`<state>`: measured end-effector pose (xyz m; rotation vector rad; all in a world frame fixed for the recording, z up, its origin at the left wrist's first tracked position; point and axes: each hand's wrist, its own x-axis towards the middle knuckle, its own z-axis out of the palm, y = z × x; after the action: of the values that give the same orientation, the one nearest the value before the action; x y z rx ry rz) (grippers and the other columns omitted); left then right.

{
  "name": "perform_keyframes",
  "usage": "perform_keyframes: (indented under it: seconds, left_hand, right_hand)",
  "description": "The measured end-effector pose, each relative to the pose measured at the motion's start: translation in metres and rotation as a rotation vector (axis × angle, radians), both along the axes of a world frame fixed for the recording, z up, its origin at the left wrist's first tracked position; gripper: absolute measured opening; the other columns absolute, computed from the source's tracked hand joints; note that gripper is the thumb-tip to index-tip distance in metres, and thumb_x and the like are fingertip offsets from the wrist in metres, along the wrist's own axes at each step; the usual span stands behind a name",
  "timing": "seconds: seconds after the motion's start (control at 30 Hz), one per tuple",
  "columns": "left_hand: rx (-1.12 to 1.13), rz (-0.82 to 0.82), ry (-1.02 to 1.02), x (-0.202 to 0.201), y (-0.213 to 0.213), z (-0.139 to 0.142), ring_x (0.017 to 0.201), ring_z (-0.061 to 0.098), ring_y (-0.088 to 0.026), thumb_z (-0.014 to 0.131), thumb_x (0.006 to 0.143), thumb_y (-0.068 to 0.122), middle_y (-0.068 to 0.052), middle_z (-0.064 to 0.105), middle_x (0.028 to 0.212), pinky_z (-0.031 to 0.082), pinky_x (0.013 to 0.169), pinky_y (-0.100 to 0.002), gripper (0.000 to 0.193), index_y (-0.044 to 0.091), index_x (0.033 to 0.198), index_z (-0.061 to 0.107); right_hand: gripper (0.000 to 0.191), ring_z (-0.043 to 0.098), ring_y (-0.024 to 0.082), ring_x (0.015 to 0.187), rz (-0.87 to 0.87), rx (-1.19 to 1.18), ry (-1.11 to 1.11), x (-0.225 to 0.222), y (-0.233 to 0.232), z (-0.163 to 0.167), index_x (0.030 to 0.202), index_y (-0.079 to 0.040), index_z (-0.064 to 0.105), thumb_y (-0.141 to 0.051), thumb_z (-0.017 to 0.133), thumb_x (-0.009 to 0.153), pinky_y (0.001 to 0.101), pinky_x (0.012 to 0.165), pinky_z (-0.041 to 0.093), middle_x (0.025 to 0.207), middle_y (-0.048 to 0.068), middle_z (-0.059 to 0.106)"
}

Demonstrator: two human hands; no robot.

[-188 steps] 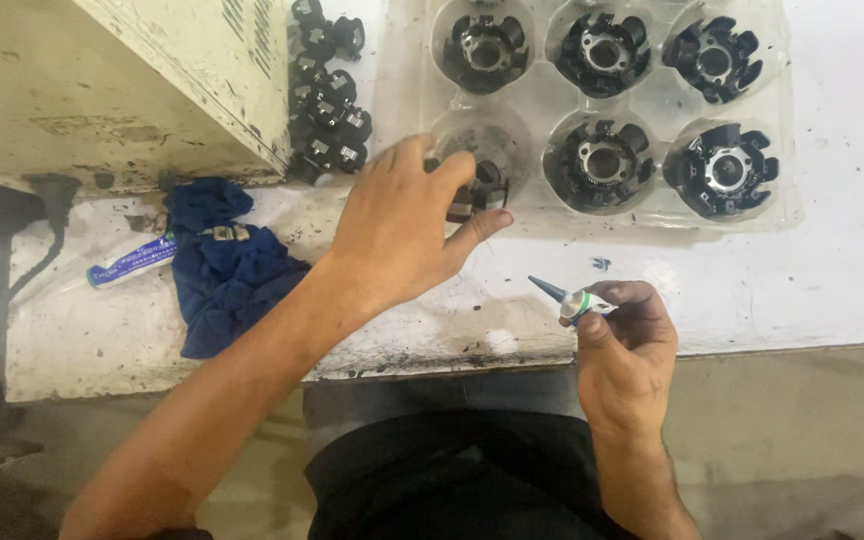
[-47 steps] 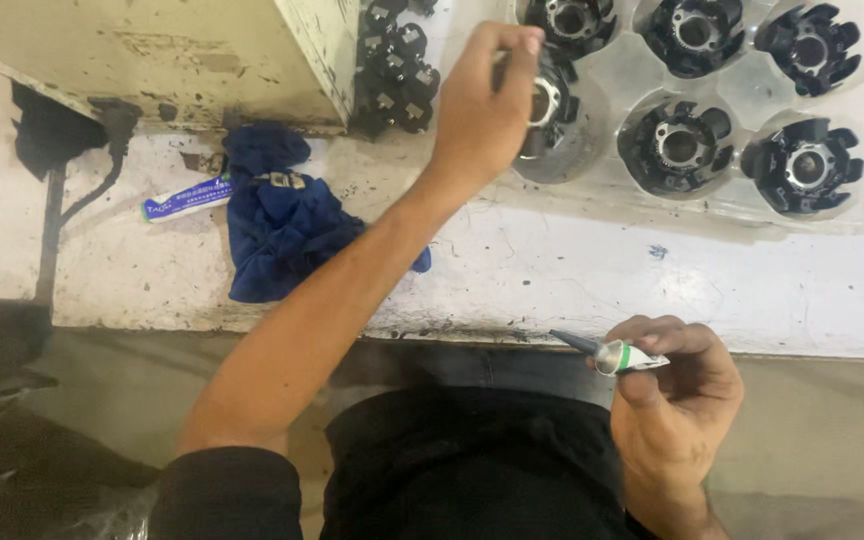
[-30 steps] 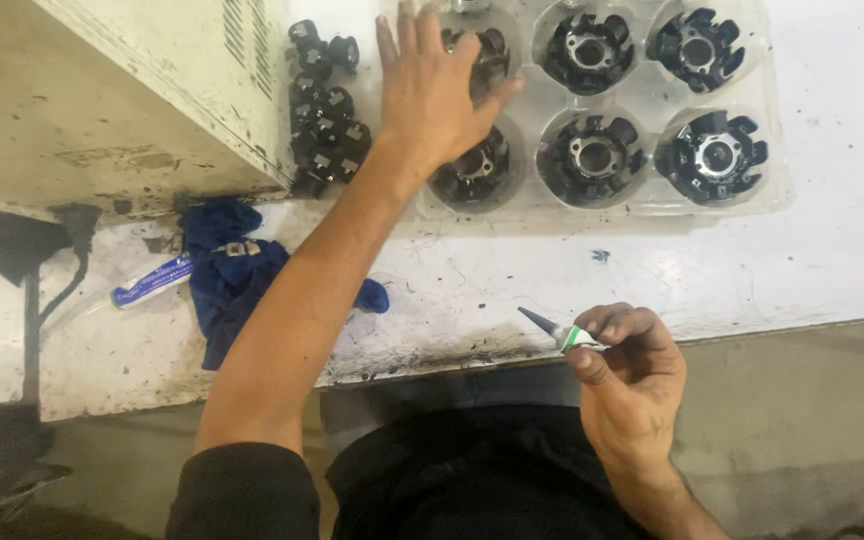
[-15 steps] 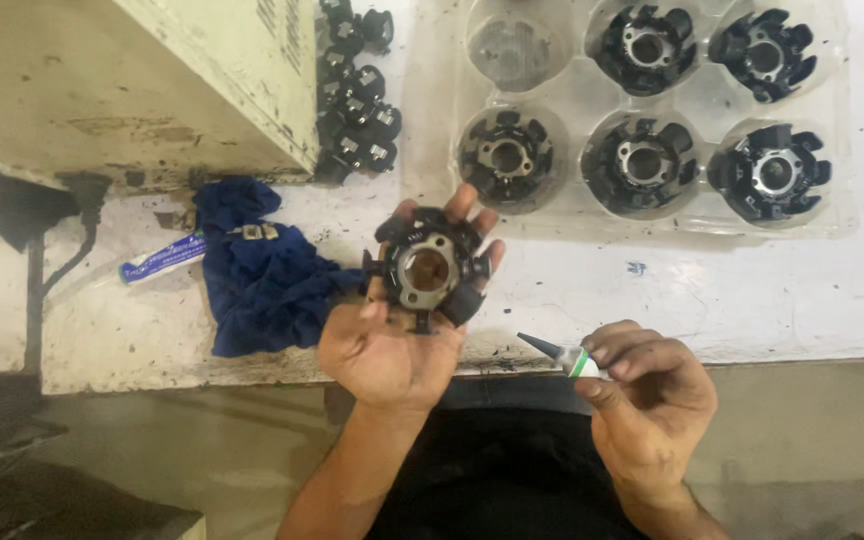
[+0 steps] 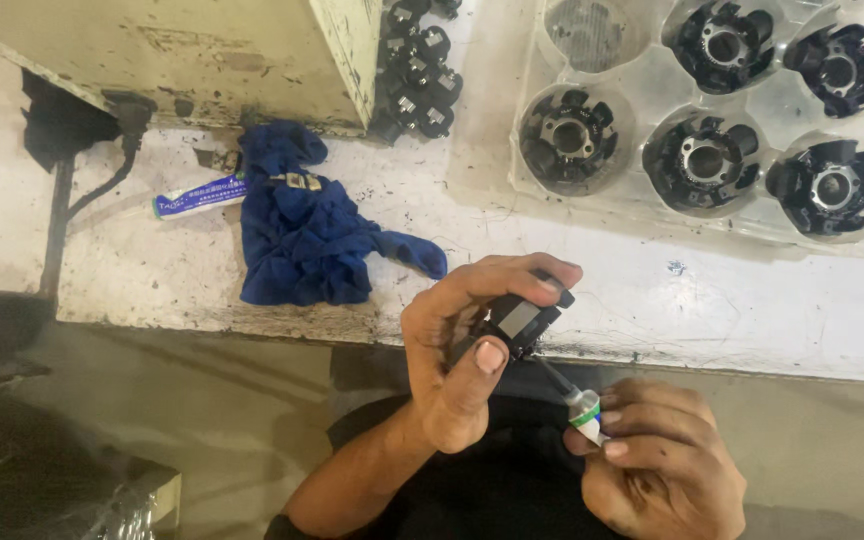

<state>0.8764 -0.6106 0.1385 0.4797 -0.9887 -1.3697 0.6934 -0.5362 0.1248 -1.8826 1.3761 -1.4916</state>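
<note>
The left hand is clamped on a black ring-shaped part, held just over the front edge of the white bench. The right hand, below that edge, is closed around a small applicator tube whose dark nozzle touches the part's underside. A bare strip of bench lies between the hands and the clear moulded tray, which holds five like parts and one empty pocket at its upper left. Left of the hands lie a crumpled blue cloth and a flat blue-and-white tube, beside a cream metal box
</note>
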Motion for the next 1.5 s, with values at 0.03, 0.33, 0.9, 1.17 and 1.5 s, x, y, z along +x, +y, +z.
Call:
perform_keyframes:
  seconds: [0.03,0.33,0.9,1.17,1.5]
  left_hand:
    - [-0.008,0.000,0.000,0.001,0.000,0.001,0.112,0.066,-0.022,0.064,0.109,0.038,-0.027,0.068,0.127,0.052,0.101,-0.030,0.048,-0.008,0.123,0.064]
    - [-0.092,-0.048,-0.052,0.004,0.005,-0.002,0.116,0.066,-0.021,0.061,0.111,0.025,-0.026,0.070,0.127,0.050,0.106,-0.031,0.037,-0.009,0.125,0.063]
    - [0.051,-0.088,0.222,-0.007,0.007,-0.013,0.123,0.065,-0.025,0.061,0.112,0.026,-0.028,0.066,0.129,0.050,0.115,-0.038,0.039,-0.011,0.127,0.059]
    - [0.170,-0.069,0.449,-0.014,0.004,-0.020,0.116,0.067,-0.034,0.059,0.111,0.031,-0.033,0.065,0.127,0.054,0.104,-0.044,0.044,-0.010,0.126,0.058]
    - [0.628,-0.111,0.879,-0.025,-0.001,-0.005,0.113,0.065,-0.047,0.051,0.099,0.046,-0.028,0.065,0.124,0.054,0.096,-0.062,0.054,0.003,0.131,0.056]
  right_hand:
    - [0.039,0.072,0.023,0.095,0.001,0.000,0.021,0.001,0.000,0.001,0.091,-0.013,0.056,0.013,0.074,0.069,0.0298,0.075,0.065,0.090,0.007,0.067]
    - [0.032,0.072,0.022,0.088,0.005,-0.034,0.033,0.006,0.000,0.002,0.087,-0.009,0.059,0.013,0.072,0.066,0.0319,0.074,0.065,0.087,0.009,0.067]
    - [0.042,0.069,0.024,0.090,0.078,-0.123,-0.005,0.003,0.004,-0.013,0.097,-0.007,0.040,0.015,0.067,0.075,0.0302,0.066,0.063,0.095,0.017,0.063]
    - [0.045,0.071,0.022,0.090,-0.009,-0.021,0.088,0.007,0.007,-0.005,0.098,-0.009,0.042,0.011,0.076,0.077,0.0260,0.062,0.060,0.097,0.017,0.065]
    - [0.049,0.072,0.018,0.089,-0.275,-0.001,-0.196,0.005,0.008,-0.016,0.111,-0.004,0.052,-0.016,0.085,0.077,0.0250,0.075,0.056,0.090,0.013,0.069]
